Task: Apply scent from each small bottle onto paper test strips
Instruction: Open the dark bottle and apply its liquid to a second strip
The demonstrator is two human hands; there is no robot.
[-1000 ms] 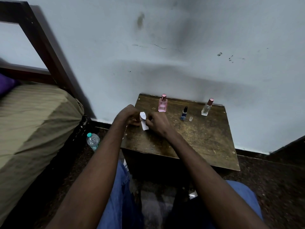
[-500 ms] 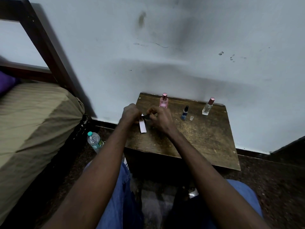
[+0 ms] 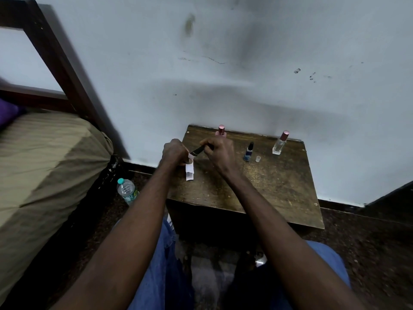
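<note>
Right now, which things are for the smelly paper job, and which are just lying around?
For the job: paper strip in the left hand; slim dark item in the right hand; pink bottle; blue bottle; clear bottle; small clear cap.
Just lying about: water bottle on the floor; bed.

- one head-worn view, looking forward and down from above the person's own lap; both forearms run up from the bottom edge.
- it faces the wall. the small wooden table against that wall lies mid-frame, near enough that the left hand and right hand sit close to the centre.
- the wide lens bends the edges; the bed fills the left side, the floor the lower right.
</note>
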